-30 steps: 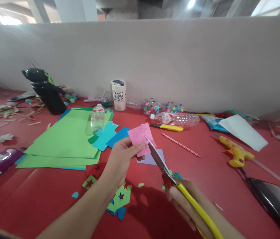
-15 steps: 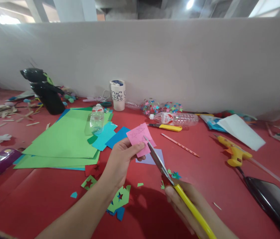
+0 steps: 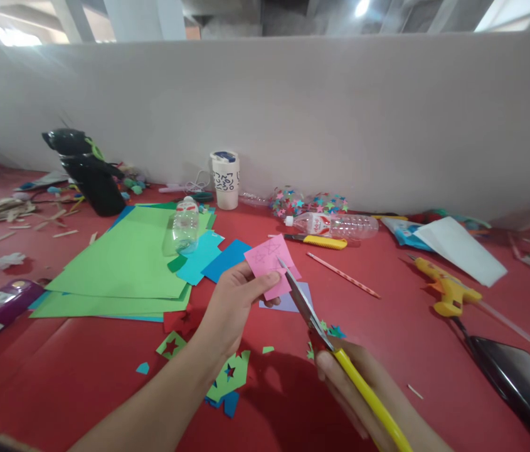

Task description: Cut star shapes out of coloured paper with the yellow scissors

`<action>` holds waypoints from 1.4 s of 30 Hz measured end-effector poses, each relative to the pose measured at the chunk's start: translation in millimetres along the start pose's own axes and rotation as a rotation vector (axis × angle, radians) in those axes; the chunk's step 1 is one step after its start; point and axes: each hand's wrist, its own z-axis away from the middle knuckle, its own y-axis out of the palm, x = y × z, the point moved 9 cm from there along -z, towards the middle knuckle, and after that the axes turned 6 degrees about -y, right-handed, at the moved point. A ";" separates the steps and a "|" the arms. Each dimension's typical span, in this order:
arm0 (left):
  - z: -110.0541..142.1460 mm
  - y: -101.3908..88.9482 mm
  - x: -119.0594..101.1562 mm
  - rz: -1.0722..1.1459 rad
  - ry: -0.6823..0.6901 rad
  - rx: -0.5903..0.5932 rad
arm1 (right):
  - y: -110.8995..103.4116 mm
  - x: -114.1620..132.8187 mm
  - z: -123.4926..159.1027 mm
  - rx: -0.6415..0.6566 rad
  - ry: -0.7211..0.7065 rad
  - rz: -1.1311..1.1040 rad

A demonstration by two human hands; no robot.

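Observation:
Pinched between the thumb and fingers of my left hand (image 3: 241,301) is a folded piece of pink paper (image 3: 265,254) with stars drawn on it in pencil. My right hand (image 3: 349,383) grips yellow-handled scissors (image 3: 305,304), whose blade tips reach the pink paper near my left thumb. Whether the blades pass through the paper cannot be made out. Below my hands lies a piece of lilac paper (image 3: 300,296), partly covered. Small cut-out stars (image 3: 337,331) rest beside the scissors. Green scraps with star-shaped holes (image 3: 231,376) lie under my left forearm.
Green sheets (image 3: 114,257) are stacked at left, with a clear bottle (image 3: 184,226) on top. A yellow cutter (image 3: 325,242), a pencil (image 3: 344,275) and another bottle (image 3: 340,225) lie behind. A yellow glue gun (image 3: 448,289) is at right; a black flask (image 3: 88,176) stands back left.
The whole view has shifted slightly, moving everything a little to the right. My hands keep nearly the same hold on the pink paper and scissors, and the pink paper is turned slightly.

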 end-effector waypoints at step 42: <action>-7.3 -6.2 10.1 0.332 -0.187 0.066 | -1.1 6.9 -8.5 0.088 -0.050 0.008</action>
